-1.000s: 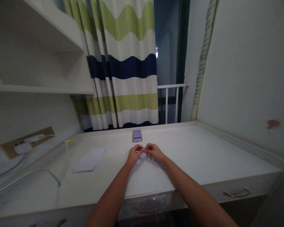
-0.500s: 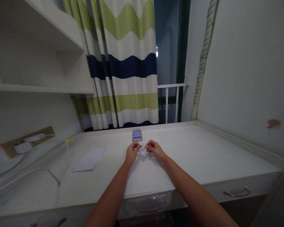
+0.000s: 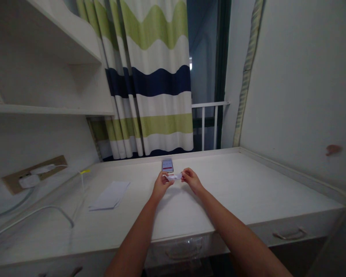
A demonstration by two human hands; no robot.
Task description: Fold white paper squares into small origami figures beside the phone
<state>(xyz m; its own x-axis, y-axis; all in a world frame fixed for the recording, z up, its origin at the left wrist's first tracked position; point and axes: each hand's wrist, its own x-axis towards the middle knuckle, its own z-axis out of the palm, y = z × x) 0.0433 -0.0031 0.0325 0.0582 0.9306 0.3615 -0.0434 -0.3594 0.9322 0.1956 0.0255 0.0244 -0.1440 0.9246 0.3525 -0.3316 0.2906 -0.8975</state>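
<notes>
Between my two hands is a small piece of folded white paper (image 3: 174, 177), held a little above the desk. My left hand (image 3: 160, 186) pinches its left end, thumb below and fingers above. The fingers of my right hand (image 3: 192, 181) are closed on its right end. Just beyond the hands lies a phone (image 3: 167, 165) with its screen lit, a red bar showing near the bottom. The exact folds of the paper are too small to make out.
A stack of white paper sheets (image 3: 110, 195) lies on the white desk (image 3: 248, 184) to the left. A cable (image 3: 57, 208) and plugs in a wall socket (image 3: 34, 175) are at far left. A shelf (image 3: 52, 109) overhangs that side; a striped curtain (image 3: 161, 104) hangs behind.
The folded paper has risen slightly and now stretches flatter between my hands. My left hand has turned, its thumb now under the paper, and my right hand has shifted slightly up.
</notes>
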